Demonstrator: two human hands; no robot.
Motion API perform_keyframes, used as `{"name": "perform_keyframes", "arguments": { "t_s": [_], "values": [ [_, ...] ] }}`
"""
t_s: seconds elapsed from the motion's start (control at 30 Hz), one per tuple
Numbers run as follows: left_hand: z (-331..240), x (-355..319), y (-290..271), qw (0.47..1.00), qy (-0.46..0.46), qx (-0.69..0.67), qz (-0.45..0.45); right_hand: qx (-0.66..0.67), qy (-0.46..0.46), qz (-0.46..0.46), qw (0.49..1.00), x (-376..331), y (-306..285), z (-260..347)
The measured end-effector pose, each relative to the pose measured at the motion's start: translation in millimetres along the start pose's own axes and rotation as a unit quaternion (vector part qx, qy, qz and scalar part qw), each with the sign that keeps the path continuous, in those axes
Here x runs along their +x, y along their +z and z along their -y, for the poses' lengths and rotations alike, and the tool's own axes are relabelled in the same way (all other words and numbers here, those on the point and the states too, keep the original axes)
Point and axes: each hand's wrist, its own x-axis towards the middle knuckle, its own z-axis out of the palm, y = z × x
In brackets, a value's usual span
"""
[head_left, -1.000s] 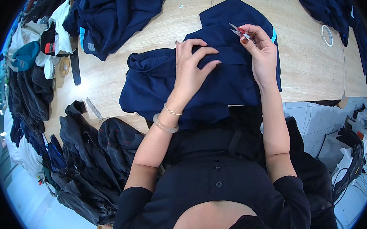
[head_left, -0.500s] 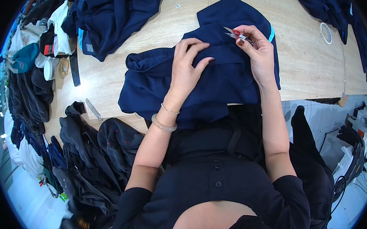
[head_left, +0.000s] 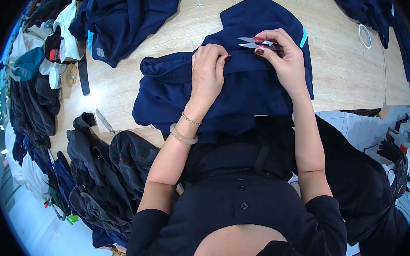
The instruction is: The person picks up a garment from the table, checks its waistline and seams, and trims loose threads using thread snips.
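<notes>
A dark navy garment [head_left: 258, 85] lies spread over the table's near edge, with a gathered waistband-like part at its left. My left hand [head_left: 208, 71] rests on it with the fingers curled, thumb and fingertips pinched together at the fabric. To the right, my right hand [head_left: 282, 53] holds small thread snips [head_left: 246, 43] between thumb and fingers. Their two pointed blades stand apart and aim left, toward my left hand, just above the cloth. Any thread between the hands is too fine to make out.
More navy garments [head_left: 123, 20] are heaped at the back left and at the far right [head_left: 362, 5]. A white tape roll [head_left: 364, 36] lies on the wooden table [head_left: 342, 72]. Black garments [head_left: 99, 167] hang at the near left. A clear narrow strip [head_left: 103, 120] lies by the left edge.
My left fingers have closed from a spread pose into a pinch on the fabric. My right hand has swung the snips left, closer to my left hand.
</notes>
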Motion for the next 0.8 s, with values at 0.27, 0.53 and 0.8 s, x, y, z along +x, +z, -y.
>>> {"name": "perform_keyframes", "arguments": {
  "t_s": [0.27,0.53,0.8],
  "values": [
    [-2.5,0.0,10.4,0.998,-0.059,0.03,-0.018,-0.276,-0.126,0.032,0.952,-4.9,1.8,-0.9],
    [-3.5,0.6,13.2,0.997,-0.056,0.051,-0.018,-0.303,-0.137,0.046,0.942,-2.9,6.4,1.5],
    [-4.2,0.8,13.3,0.997,-0.052,0.054,-0.017,-0.352,-0.172,0.049,0.919,-1.8,9.4,5.6]
  ]
}}
